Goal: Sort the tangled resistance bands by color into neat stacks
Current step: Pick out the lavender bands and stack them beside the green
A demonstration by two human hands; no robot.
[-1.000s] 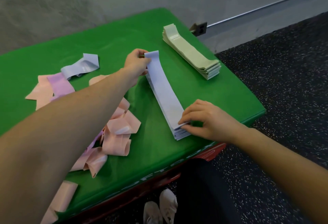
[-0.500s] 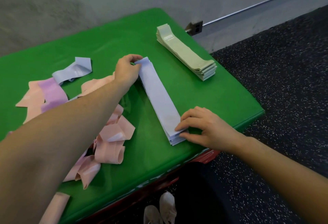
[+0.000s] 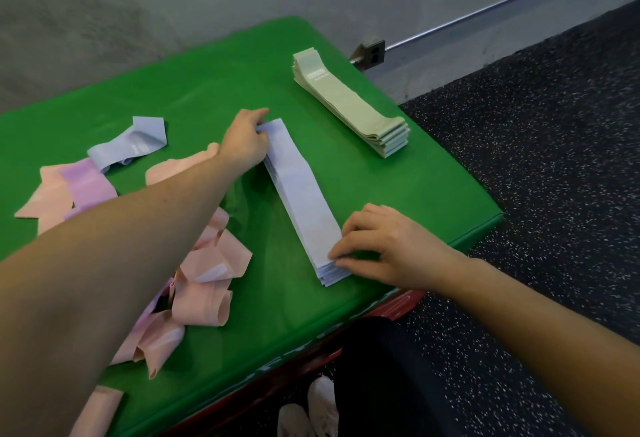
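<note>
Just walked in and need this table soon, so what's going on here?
A person is sorting flat resistance bands by colour on a green padded table. Both hands square up a pale blue stack: the left hand at its far end, the right hand at its near end. A pale green stack lies finished. Tangled pink bands and one loose blue band remain.

Single head view, close, looking down over green table (image 3: 207, 90).
</note>
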